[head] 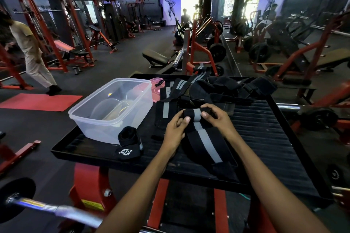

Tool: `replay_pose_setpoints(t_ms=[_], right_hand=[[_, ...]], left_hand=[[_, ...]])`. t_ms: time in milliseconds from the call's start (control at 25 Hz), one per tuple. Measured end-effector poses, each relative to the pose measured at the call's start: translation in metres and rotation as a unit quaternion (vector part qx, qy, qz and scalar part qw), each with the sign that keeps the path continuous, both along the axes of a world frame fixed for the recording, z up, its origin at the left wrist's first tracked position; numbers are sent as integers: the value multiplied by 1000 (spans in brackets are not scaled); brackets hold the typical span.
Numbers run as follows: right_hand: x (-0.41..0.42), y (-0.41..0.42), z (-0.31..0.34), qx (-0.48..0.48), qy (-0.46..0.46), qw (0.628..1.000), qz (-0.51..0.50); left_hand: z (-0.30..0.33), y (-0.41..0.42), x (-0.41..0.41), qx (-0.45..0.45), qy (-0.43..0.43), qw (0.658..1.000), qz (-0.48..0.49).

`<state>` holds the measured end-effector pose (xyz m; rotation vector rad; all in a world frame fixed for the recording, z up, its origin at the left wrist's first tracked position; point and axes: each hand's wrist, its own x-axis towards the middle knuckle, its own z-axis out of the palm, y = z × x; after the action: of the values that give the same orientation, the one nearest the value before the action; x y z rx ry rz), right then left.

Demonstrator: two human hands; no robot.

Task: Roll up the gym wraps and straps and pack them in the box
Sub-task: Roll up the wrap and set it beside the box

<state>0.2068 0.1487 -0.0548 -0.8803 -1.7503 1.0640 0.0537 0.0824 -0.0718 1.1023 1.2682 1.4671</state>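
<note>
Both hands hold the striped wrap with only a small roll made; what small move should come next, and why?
Probably keep rolling toward the body: the left hand and right hand pinch a short roll, while much of the striped wrap lies flat on the black tray.

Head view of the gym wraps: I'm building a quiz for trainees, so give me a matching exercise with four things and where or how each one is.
Things:
1. clear box
2. striped wrap
3. rolled black wrap
4. pink lid

States:
A. lying behind the box
B. being rolled by both hands
C. empty, open on the platform's left
D. standing in front of the box

Pairs: 1-C, 2-B, 3-D, 4-A

The left hand and right hand grip the striped wrap's roll.
</note>
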Motion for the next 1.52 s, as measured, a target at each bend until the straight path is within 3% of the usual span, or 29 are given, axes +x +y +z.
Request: replay_pose_setpoints(t_ms=[200,440,840,1040,1240,1360,1520], right_hand=[[-1,-4,2,-12,6,999,36],[0,-5,3,-40,14,999,20],[0,-10,8,-71,28,997,30],[2,-9,5,-46,59,996,50],[-1,-10,6,-110,67,991,37],[-1,-8,3,-83,54,995,13],[1,-8,3,-48,48,998,20]], left_hand=[[1,0,-2,5,-14,1000,23],[0,-1,-4,58,54,996,36],[5,-4,-3,57,61,995,53],[4,-3,0,-22,-17,999,29],[3,-3,-1,-3,7,1000,22],[4,-4,-1,7,40,999,26],[8,-7,2,-15,-12,1000,14]])
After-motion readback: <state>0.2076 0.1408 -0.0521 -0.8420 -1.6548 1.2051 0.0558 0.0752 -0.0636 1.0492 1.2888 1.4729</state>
